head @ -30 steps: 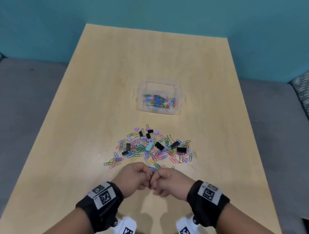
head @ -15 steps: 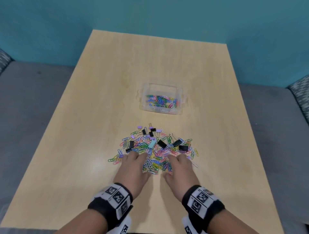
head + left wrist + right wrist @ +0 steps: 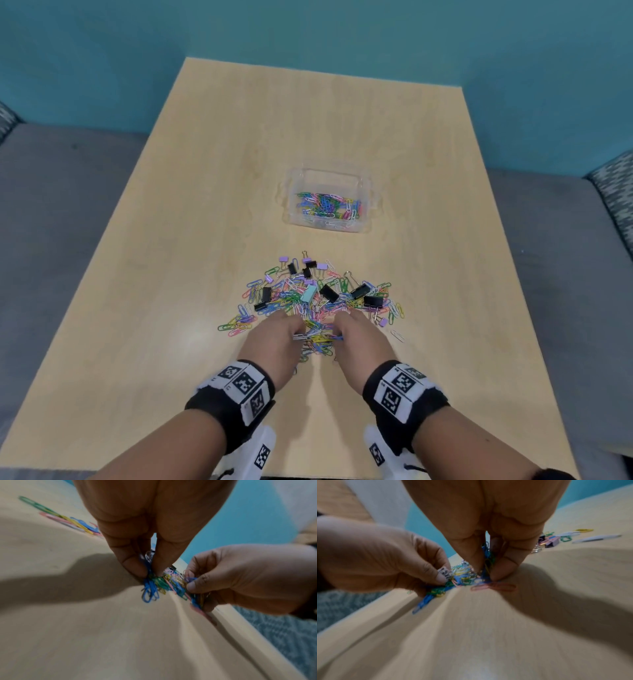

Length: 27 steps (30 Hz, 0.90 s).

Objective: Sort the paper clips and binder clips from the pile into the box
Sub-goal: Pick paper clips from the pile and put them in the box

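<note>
A pile of coloured paper clips and binder clips [image 3: 318, 298] lies on the wooden table [image 3: 205, 240], with black binder clips [image 3: 373, 300] and a teal one [image 3: 309, 293] among them. My left hand [image 3: 281, 334] and right hand [image 3: 356, 334] are at the pile's near edge, side by side. Each pinches a bunch of paper clips [image 3: 317, 337] between thumb and fingers. The left wrist view shows my left hand [image 3: 150, 573] gripping blue and green clips [image 3: 150, 588]. In the right wrist view my right hand [image 3: 485, 569] pinches clips [image 3: 486, 557] too. A clear plastic box [image 3: 329, 200] farther back holds paper clips.
Grey cushions [image 3: 51, 205] flank the table on both sides, and a teal wall [image 3: 308, 41] stands behind it. A lone white paper clip [image 3: 397, 335] lies right of my right hand. Bare tabletop surrounds the pile and box.
Both hands went from closed fists near me forward onto the pile's near edge, spread flat, then curled their fingers and gathered bunches of paper clips between them.
</note>
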Each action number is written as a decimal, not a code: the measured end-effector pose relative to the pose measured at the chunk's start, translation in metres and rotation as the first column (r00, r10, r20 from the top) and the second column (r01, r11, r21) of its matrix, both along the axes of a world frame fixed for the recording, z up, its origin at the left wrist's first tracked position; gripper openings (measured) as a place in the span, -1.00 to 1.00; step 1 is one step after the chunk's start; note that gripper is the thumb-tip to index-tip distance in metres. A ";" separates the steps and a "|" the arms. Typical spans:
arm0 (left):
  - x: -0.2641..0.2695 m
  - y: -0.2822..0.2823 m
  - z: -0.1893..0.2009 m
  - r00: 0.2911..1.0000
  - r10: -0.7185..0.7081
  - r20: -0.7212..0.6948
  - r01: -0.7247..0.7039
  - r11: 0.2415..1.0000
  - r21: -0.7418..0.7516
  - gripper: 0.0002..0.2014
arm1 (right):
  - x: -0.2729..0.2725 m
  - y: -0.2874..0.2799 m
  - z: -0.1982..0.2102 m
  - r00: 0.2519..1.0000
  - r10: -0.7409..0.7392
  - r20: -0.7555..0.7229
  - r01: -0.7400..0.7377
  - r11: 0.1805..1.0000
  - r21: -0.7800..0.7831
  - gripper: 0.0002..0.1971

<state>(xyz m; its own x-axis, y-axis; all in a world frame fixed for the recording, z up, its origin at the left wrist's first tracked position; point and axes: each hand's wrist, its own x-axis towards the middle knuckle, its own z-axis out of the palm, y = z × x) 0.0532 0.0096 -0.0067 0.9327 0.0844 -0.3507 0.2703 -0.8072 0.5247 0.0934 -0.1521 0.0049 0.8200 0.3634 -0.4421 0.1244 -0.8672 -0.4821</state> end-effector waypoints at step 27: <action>0.179 0.047 0.080 0.913 0.383 -0.143 -0.389 0.705 -0.593 -0.81 | 0.182 0.023 0.077 0.800 -0.349 -0.488 0.585 0.634 0.506 -0.77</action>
<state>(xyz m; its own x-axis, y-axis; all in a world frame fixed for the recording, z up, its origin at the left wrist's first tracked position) 0.2321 0.0564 0.0731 0.8626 0.2077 -0.4613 0.4944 -0.1528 0.8557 0.2753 -0.1290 0.0817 0.8100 0.2493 -0.5307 -0.4718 -0.2604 -0.8424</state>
